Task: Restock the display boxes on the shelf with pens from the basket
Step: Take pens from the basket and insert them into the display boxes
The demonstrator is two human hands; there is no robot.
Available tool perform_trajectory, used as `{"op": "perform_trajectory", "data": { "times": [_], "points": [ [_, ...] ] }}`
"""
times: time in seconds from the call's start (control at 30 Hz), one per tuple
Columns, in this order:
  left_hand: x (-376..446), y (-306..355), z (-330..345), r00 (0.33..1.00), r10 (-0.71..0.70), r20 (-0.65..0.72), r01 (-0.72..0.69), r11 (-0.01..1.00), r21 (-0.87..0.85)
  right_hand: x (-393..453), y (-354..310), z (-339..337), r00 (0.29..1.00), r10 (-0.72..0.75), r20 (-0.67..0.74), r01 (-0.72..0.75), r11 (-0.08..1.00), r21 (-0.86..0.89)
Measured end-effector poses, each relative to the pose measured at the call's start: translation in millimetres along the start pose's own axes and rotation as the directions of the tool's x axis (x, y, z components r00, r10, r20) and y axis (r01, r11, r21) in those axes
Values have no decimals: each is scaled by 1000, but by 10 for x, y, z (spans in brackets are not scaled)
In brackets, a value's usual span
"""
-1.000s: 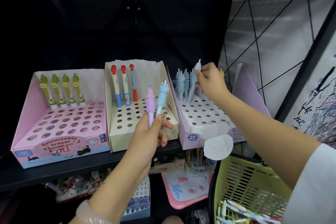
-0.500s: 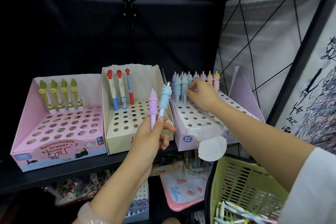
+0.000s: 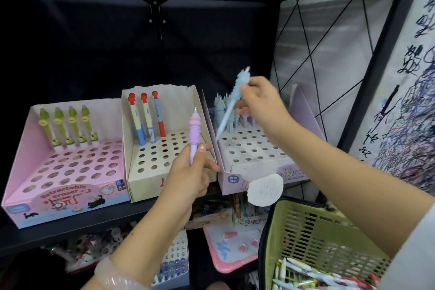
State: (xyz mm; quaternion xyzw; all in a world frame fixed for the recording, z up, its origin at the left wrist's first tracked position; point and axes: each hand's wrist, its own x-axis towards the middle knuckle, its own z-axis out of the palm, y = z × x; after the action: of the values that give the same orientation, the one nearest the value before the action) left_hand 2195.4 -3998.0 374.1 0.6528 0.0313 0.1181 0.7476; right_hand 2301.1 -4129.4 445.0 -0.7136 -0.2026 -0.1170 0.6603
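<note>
Right hand (image 3: 261, 99) raised, pinching tilted blue pen (image 3: 231, 103).

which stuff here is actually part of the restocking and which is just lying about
In the job:
- blue pen in right hand
- pink pen in left hand
- lilac display box
- cream box
- pink eraser box
- green basket

Lying about:
- round white tag
- scribbled test paper
- lower-shelf stock
</note>
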Motion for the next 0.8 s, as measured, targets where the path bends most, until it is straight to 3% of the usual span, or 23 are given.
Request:
{"op": "perform_trajectory", "data": {
  "times": [0.07,0.17,0.43,0.6,0.8],
  "points": [
    [10,0,-47,1000,-22,-1,22,1000,5,144,65,-138,994,-49,-93,37,990,-136],
    [15,-2,-97,999,-36,1,36,999,-4,259,204,-250,991,-55,-124,13,950,-312],
    [31,-36,-150,999,-51,-7,51,997,-60,398,319,-207,992,-117,-43,74,830,-553],
    [46,0,-174,999,-34,-2,34,999,-27,465,365,-174,985,-172,-33,105,730,-675],
    [55,4,-198,999,-32,-10,32,999,-40,447,383,-187,992,-116,42,115,754,-647]
  ]
}}
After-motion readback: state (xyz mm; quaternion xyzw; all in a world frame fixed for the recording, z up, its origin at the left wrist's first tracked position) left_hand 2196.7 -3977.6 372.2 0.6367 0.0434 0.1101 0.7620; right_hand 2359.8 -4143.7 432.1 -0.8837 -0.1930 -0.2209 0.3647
